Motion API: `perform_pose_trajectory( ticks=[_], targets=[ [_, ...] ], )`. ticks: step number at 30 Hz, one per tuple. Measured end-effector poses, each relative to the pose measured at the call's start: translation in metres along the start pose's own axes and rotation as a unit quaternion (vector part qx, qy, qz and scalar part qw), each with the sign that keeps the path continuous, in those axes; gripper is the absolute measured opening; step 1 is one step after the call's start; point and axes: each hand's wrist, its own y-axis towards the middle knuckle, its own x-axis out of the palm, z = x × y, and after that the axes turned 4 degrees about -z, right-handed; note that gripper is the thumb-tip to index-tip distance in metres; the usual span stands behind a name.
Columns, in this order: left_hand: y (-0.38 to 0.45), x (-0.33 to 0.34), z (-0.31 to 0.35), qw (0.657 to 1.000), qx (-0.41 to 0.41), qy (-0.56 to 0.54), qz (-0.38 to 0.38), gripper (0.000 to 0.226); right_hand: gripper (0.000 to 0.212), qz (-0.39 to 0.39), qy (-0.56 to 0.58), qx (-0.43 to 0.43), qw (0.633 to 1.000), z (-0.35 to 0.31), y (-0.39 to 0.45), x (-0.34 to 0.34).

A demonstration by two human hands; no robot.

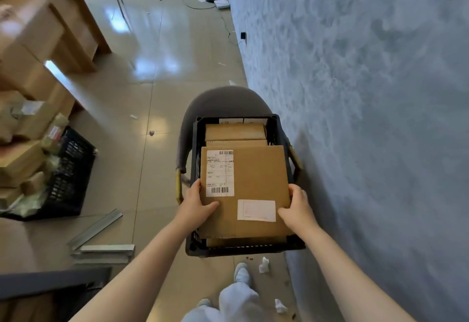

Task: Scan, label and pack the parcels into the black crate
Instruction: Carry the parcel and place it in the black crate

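Observation:
A flat brown cardboard parcel [256, 179] with a barcoded shipping label and a second white sticker lies over the top of the black crate [276, 125]. My left hand [196, 205] grips its left edge, thumb on top. My right hand [298, 207] grips its right edge the same way. The crate sits on a grey chair [223, 101]. Inside it, behind the held parcel, are two more brown parcels [234, 131] and some white paper at the far wall.
A second black crate [71, 174] heaped with parcels stands on the floor at left. Metal strips [101, 245] lie on the tiles near my feet. A grey textured wall runs along the right. Wooden furniture fills the upper left. Crumpled paper scraps lie by my shoe.

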Motion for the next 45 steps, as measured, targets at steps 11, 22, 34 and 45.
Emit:
perform_pose_trajectory(
  ticks=[11, 22, 34, 45],
  targets=[
    [0.01, 0.024, -0.017, 0.997, -0.055, 0.046, 0.004, 0.088, 0.067, -0.075, -0.052, 0.03, 0.995, 0.036, 0.025, 0.004],
    [-0.003, 0.032, -0.026, 0.994, -0.021, 0.106, 0.013, 0.086, 0.065, -0.079, -0.054, 0.009, 0.995, 0.038, 0.019, 0.009],
    [-0.014, 0.006, -0.003, 0.939, 0.116, 0.324, 0.024, 0.075, 0.063, 0.022, -0.04, 0.015, 0.999, 0.026, -0.034, -0.01],
    [-0.063, 0.001, 0.051, 0.865, 0.295, 0.406, -0.021, 0.05, 0.026, 0.342, 0.15, -0.295, 0.879, -0.101, -0.26, -0.121]
  ],
)
